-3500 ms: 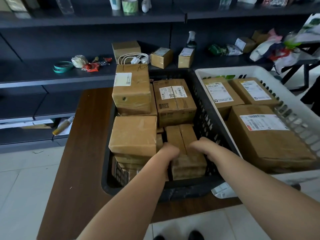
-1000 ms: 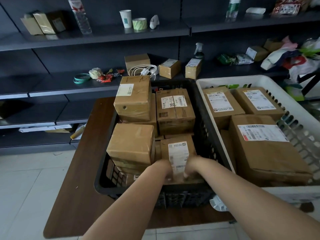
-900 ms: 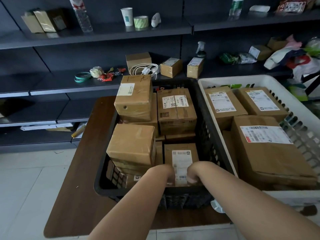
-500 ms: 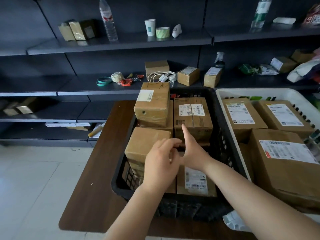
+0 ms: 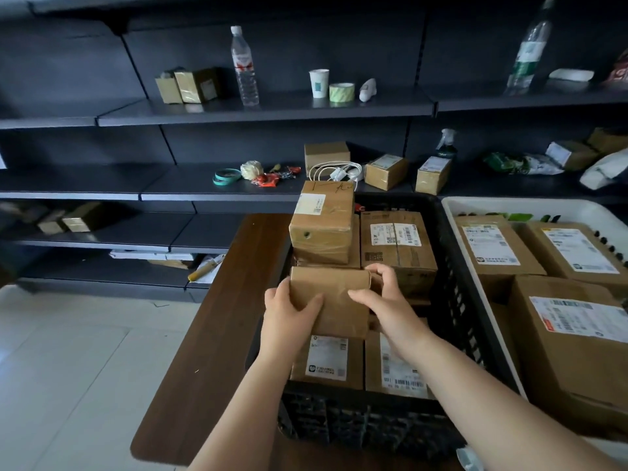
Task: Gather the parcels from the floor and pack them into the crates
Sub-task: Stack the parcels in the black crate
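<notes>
A black crate (image 5: 452, 266) on a dark wooden table (image 5: 217, 334) is packed with several taped cardboard parcels. My left hand (image 5: 289, 317) and my right hand (image 5: 384, 300) both grip a plain brown parcel (image 5: 334, 300), tilted and lifted over the crate's near left part. Below it lie two labelled parcels (image 5: 328, 362) flat in the crate. A tall parcel (image 5: 323, 220) sits on top at the far left, beside another labelled parcel (image 5: 397, 246). To the right, a white crate (image 5: 475, 203) holds larger labelled parcels (image 5: 574, 334).
Dark metal shelves (image 5: 238, 110) run behind the table with small boxes, a water bottle (image 5: 244, 68), a paper cup, tape rolls, a white cable and a spray bottle. Pale tiled floor (image 5: 68, 368) lies to the left of the table.
Both hands left the labelled parcel they had pressed into the crate's near side, rose, and took hold of the plain brown parcel at the left, tilting it up. The camera moved closer and left.
</notes>
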### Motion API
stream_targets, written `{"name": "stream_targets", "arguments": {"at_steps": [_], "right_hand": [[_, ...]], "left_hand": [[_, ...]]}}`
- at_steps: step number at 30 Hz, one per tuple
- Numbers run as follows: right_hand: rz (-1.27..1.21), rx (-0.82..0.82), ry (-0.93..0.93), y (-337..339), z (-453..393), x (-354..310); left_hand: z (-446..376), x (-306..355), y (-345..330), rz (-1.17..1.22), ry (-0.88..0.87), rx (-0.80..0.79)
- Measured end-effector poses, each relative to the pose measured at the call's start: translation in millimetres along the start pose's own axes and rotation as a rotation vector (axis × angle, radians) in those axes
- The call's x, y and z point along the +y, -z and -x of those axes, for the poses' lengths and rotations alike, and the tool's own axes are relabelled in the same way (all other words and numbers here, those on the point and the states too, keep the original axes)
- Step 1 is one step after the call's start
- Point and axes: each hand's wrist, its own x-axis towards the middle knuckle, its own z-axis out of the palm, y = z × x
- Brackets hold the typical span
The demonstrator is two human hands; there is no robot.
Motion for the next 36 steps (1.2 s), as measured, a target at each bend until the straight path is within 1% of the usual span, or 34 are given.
{"name": "stream_targets", "arguments": {"at_steps": [2,4,5,7,8,9,11,13,17,20,22,24,26,27,28,29,31,33,34,36], "right_hand": [[0.263,0.055,-0.014,1.1,4.3,2.6],[0.556,0.089,0.001,1.1,8.7,12.0],[0.656,0.085,0.011,0.8,11.0,16.8],[0.815,0.005,-0.036,0.4,14.9,24.9],[0.888,-0.056,-0.075,-0.4,15.9,29.1],[0.94,-0.107,-0.107,-2.2,16.5,33.3],[0.975,-0.137,-0.124,-8.9,16.5,39.7],[0.962,-0.125,-0.124,-17.6,12.4,42.6],[0.999,-0.074,-0.125,-27.9,-1.7,43.9],[1.014,-0.065,-0.154,-28.3,-8.4,43.2],[1.002,-0.021,-0.137,-25.4,-15.4,33.2],[0.928,0.091,-0.09,-20.0,-29.0,14.1],[0.75,0.194,-0.05,-14.7,-49.3,-11.0],[0.655,0.228,-0.039,-13.9,-60.8,-23.6],[0.577,0.255,-0.043,-15.0,-72.5,-34.9],[0.513,0.276,-0.062,-17.3,-84.0,-43.7],[0.414,0.314,-0.127,-24.6,-105.1,-52.2],[0.343,0.304,-0.157,-33.3,-120.0,-49.8],[0.315,0.308,-0.151,-36.5,-125.5,-46.6],[0.263,0.387,-0.106,-38.3,-126.1,-41.0]], "left_hand": [[0.6,-4.7,-1.4,0.007,0.053,-0.086],[2.6,-8.7,-3.3,-0.088,0.088,-0.214],[2.5,-9.8,-3.4,-0.157,0.108,-0.285],[1.4,-9.6,-2.9,-0.412,0.154,-0.457],[1.4,-10.3,-3.6,-0.564,0.165,-0.51],[1.5,-13.5,-5.0,-0.68,0.16,-0.515],[1.2,-22.3,-10.2,-0.764,0.167,-0.477],[-1.3,-26.4,-14.8,-0.806,0.18,-0.453],[-9.1,-23.1,-15.1,-0.914,0.128,-0.465],[-10.2,-20.6,-15.1,-0.794,0.097,-0.473],[-12.1,-11.9,-11.0,-0.747,0.0,-0.444],[-22.8,1.9,-0.6,-0.648,-0.112,-0.295],[-43.7,15.6,12.9,-0.489,-0.242,-0.071],[-58.1,20.6,19.4,-0.407,-0.285,0.032],[-73.5,25.2,23.9,-0.346,-0.291,0.083],[-88.2,29.5,26.2,-0.307,-0.263,0.073],[-112.2,36.4,21.6,-0.209,-0.14,-0.055],[-124.4,39.8,10.6,-0.06,-0.037,-0.149],[-126.9,40.8,4.9,0.003,-0.023,-0.149],[-124.5,41.3,-2.3,0.117,-0.037,-0.063]]}}
